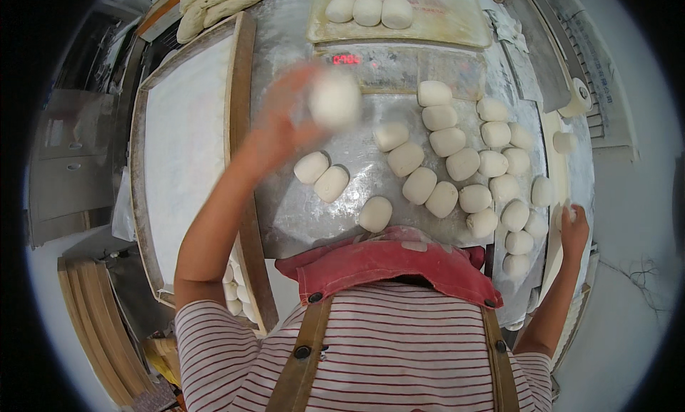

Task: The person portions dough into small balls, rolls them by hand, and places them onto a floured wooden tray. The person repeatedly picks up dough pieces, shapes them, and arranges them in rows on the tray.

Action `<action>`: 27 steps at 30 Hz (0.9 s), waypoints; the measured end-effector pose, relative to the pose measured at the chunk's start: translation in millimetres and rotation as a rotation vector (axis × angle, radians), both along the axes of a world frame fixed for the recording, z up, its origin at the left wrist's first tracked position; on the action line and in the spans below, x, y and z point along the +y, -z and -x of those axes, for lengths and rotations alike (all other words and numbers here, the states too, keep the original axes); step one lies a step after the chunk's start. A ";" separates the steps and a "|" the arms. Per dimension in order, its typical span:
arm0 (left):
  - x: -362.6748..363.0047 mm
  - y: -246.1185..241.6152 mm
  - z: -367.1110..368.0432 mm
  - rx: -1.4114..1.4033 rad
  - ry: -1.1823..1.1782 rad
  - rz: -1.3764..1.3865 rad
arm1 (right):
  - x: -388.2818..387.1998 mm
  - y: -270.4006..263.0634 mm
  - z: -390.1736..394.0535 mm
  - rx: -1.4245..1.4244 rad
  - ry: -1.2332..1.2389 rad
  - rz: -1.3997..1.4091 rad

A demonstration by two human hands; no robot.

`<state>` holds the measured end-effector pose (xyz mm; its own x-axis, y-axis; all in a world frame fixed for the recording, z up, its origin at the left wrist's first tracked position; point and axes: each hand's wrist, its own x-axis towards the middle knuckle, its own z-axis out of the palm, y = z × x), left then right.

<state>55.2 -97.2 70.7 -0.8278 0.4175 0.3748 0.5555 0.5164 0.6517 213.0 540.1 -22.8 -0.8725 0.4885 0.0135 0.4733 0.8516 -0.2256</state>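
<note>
My left hand (286,115), blurred, has its fingers around a white dough piece (335,100) above the steel worktop (299,219), just in front of the scale's lit display (347,59). Below it sit a pair of smooth dough pieces (330,184). Far to the right, my right hand (576,227) is closed at the conveyor belt (554,184), with a small white dough piece (560,219) partly hidden by the fingers. Rows of rounded dough pieces (448,142) cover the middle and right of the worktop. One lone piece (375,214) lies close to the apron (374,262).
A wooden-framed tray with white lining (184,139) stands at left, its rim beside the worktop. On the scale's yellowed board (449,24) rest three dough pieces (367,9). A large dough mass (219,5) lies at the far left. A machine with a roller (580,97) borders the right.
</note>
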 end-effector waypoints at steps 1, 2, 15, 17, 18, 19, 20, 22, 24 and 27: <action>0.5 -13.6 8.0 0.074 -0.118 -0.035 | -2.8 -1.7 5.2 -0.003 0.004 -0.013; 1.5 -25.4 13.6 0.149 -0.235 -0.072 | -2.0 -0.6 7.8 -0.016 0.012 0.011; 59.0 37.3 -70.2 -0.224 0.644 0.530 | -22.9 -17.3 57.4 0.043 -0.088 0.136; 46.6 12.9 -36.2 -0.193 0.475 0.236 | -14.3 -19.9 59.8 0.142 -0.092 0.214; 39.5 -8.0 -21.3 -0.109 0.237 0.107 | -29.4 -30.1 64.1 0.204 -0.130 0.288; 27.7 -26.2 -10.1 -0.024 -0.014 -0.013 | -65.6 -51.4 71.8 0.263 -0.180 0.372; 10.8 -34.5 5.4 0.108 -0.194 -0.089 | -102.6 -67.0 78.0 0.326 -0.228 0.460; -8.3 -42.4 16.4 0.174 -0.309 -0.068 | -157.8 -74.1 86.1 0.378 -0.483 0.433; -16.2 -44.4 8.0 0.036 -0.212 0.120 | -236.6 -87.8 81.4 0.231 -0.627 0.534; -18.6 -30.1 -4.9 0.015 0.071 0.314 | -327.7 -67.4 70.2 0.083 -1.074 0.677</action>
